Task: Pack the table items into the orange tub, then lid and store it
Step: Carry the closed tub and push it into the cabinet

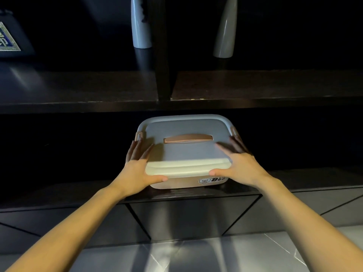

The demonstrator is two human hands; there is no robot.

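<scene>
Right, the orange tub (176,183) sat on the dark lower shelf (78,191), approx. mid-frame, its far half under the upper shelf (98,89). The white lid (186,154) was on it, w/ the orange handle (188,138) lying flat in the lid's centre. An orange latch (138,135) showed at the lid's 10 o'clock corner and another at 2 o'clock. A bear sticker (212,180) was on the tub's front wall, toward 5 o'clock.

The left hand (137,167) lay at the lid's 8 o'clock corner: fingers straight and spread along the lid's left edge, thumb stretched along the front rim. The right hand (239,165) mirrored it at 4 o'clock, fingers flat along the right edge, thumb on the front rim. Neither hand curled round anything; both were flat against the lid and touching it. Couldn't tell how hard they pressed.

On the upper shelf stood a white vase (140,26) at 12 o'clock from the tub and a grey vase (225,30) at 1 o'clock. A framed picture (7,40) was at approx. 10 o'clock, far left. Below the tub, at 6 o'clock, were the grey cabinet front (186,218) and the pale marbled floor (196,252).
</scene>
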